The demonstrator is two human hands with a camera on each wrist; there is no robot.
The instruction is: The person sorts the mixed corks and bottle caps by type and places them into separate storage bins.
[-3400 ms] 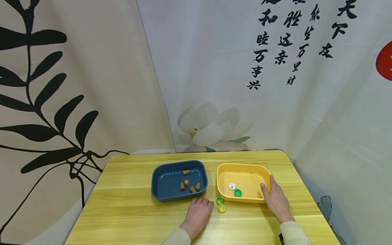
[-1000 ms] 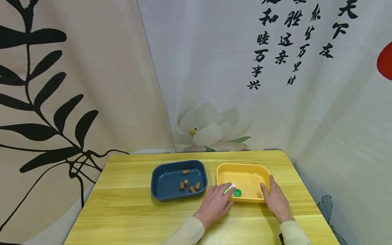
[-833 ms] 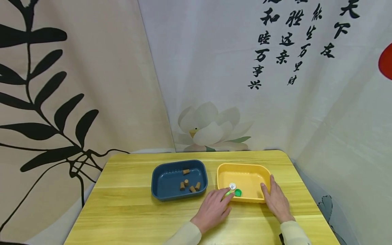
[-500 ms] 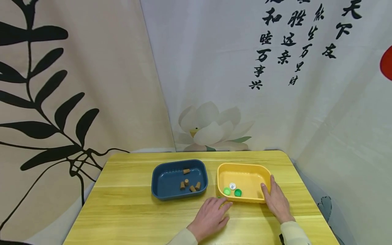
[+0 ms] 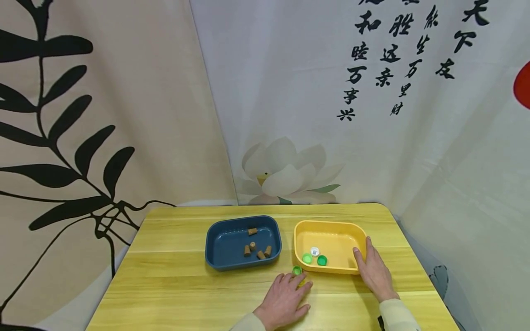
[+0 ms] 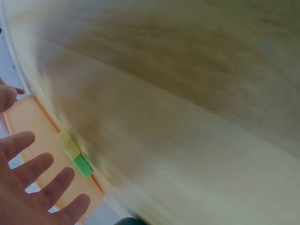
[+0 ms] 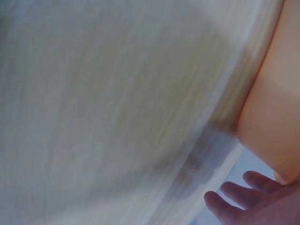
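My left hand [image 5: 286, 296] lies open on the table with fingers spread, their tips beside a green bottle cap [image 5: 297, 270] in front of the yellow tray [image 5: 331, 227]. In the left wrist view, the hand [image 6: 35, 183] hovers by a yellow cap [image 6: 69, 144] and the green cap [image 6: 83, 166] against the tray's wall. The tray holds a white cap [image 5: 314, 251] and two green caps [image 5: 307, 258]. My right hand [image 5: 372, 271] rests with straight fingers against the tray's right front corner; its fingers [image 7: 243, 197] show below the tray wall [image 7: 276, 117].
A blue tray [image 5: 223, 250] left of the yellow one holds several brown corks [image 5: 256, 252]. The wooden table [image 5: 174, 285] ends close on the right at a hanging cloth [image 5: 455, 184]. Printed curtains hang behind.
My left hand let a green cap go inside the yellow tray, then drew back to the table in front of it. The right hand has stayed on the tray.
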